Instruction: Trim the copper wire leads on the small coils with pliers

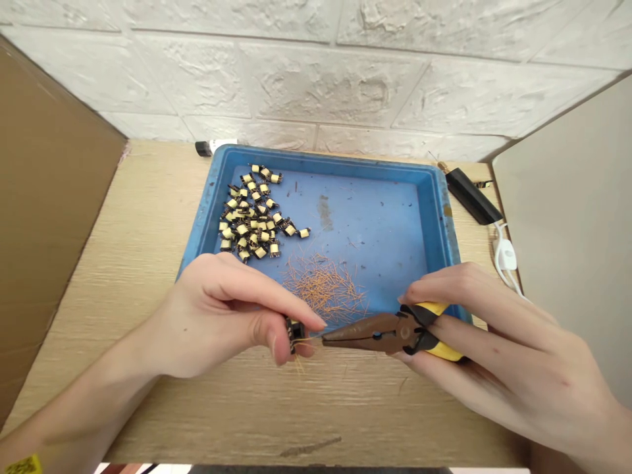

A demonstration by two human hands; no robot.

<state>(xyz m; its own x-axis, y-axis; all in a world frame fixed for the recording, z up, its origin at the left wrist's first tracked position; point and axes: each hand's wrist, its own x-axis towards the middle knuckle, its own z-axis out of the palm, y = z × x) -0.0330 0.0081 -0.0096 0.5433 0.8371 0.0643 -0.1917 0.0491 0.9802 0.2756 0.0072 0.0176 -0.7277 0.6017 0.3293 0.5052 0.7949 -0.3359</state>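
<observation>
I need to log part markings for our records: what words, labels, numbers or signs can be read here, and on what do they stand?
None can be read.
Yellow tag at the left wrist: dark print, too small and blurred to read.
Small yellow-taped black components in the blue plastic tray: no legible marking.
Brown pliers with yellow handles in the right hand: no brand visible.
</observation>
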